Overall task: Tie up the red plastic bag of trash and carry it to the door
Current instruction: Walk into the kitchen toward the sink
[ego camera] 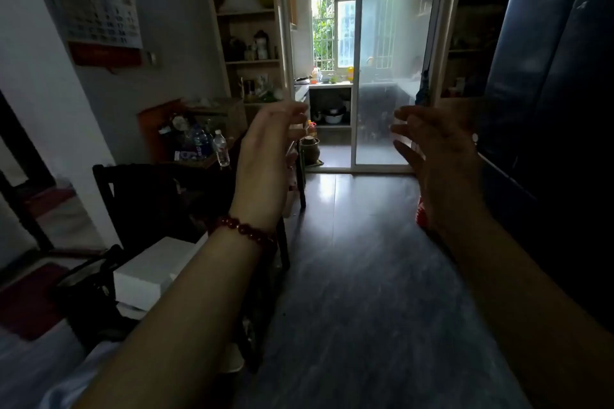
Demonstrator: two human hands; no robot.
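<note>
Forearms are reaching in from six o'clock, and nothing of the task is showing as done. The left hand (265,149), with a dark red bead bracelet (246,231) at its wrist, is hovering at about ten o'clock of the view's centre, fingers loosely bent and gripping nothing. The right hand (435,149) is hovering level with it near three o'clock, fingers spread wide, equally empty.

At four o'clock, a sliver of what is probably the red plastic bag of trash (420,214) is peeking out past the right wrist, low over the dark wooden floor (349,276). Almost all of it is hiding behind the arm, so its long axis, which way its mouth is pointing, and whether it is tied cannot be told. By my reading, both the tying and the carrying are lying ahead.

Farther off at twelve o'clock, a white-framed sliding glass door (395,60) is giving onto a bright kitchen; whether this is the door meant is unclear.
</note>
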